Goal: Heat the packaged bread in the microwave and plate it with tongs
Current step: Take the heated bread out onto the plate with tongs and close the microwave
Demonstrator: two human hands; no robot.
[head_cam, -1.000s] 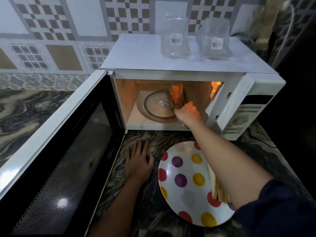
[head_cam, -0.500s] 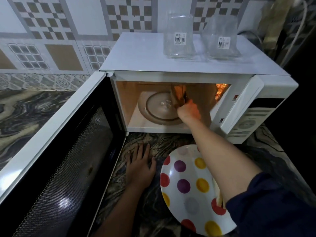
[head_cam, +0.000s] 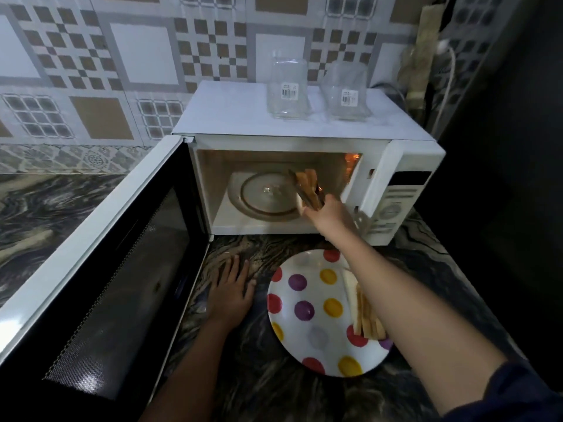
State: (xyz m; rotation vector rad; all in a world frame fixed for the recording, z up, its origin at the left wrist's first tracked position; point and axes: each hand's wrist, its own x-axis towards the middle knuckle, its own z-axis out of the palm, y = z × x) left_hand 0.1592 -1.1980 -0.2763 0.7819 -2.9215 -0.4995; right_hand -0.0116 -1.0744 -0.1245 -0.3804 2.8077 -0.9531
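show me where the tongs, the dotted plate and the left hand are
tongs (head_cam: 297, 187): head view, midway along the grey arm
dotted plate (head_cam: 314, 293): head view, bare white patch between dots
left hand (head_cam: 230, 295): head view, back of the hand

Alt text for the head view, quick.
The right hand grips tongs clamped on bread slices inside the open microwave. The left hand rests flat on the counter beside a polka-dot plate holding more slices.

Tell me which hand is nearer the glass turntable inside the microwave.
Right. The right hand is at the right edge of the turntable, gripping tongs. The left hand rests flat on the counter, outside the microwave.
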